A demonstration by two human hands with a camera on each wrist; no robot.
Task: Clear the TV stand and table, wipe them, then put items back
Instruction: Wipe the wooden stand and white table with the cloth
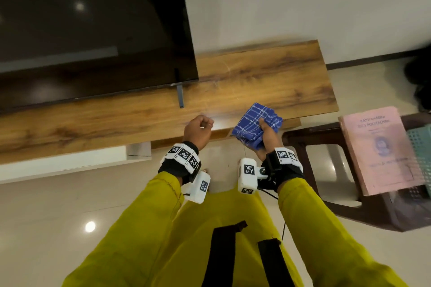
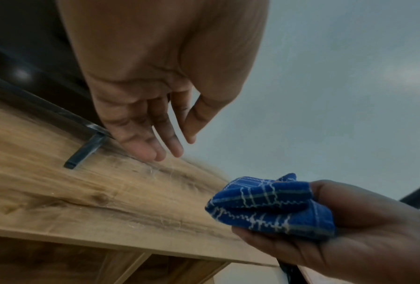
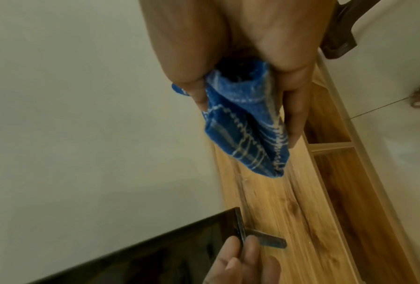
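The wooden TV stand (image 1: 256,81) has a bare top to the right of the black TV (image 1: 93,30), whose dark foot (image 1: 180,96) rests on the wood. My right hand (image 1: 268,137) grips a bunched blue checked cloth (image 1: 254,121) just above the stand's front edge. In the right wrist view the cloth (image 3: 247,134) hangs from my fingers over the stand (image 3: 289,211). My left hand (image 1: 200,127) hovers beside it, over the front edge, with relaxed fingers (image 2: 170,142) holding nothing. A few fine hairs or dust strands lie on the wood (image 2: 58,201).
A dark brown plastic chair (image 1: 300,142) stands on the floor to the right of the stand. On it lie a pink book (image 1: 377,147) and a teal basket (image 1: 419,147). Open shelves (image 3: 330,130) run under the stand's top. The floor is glossy tile.
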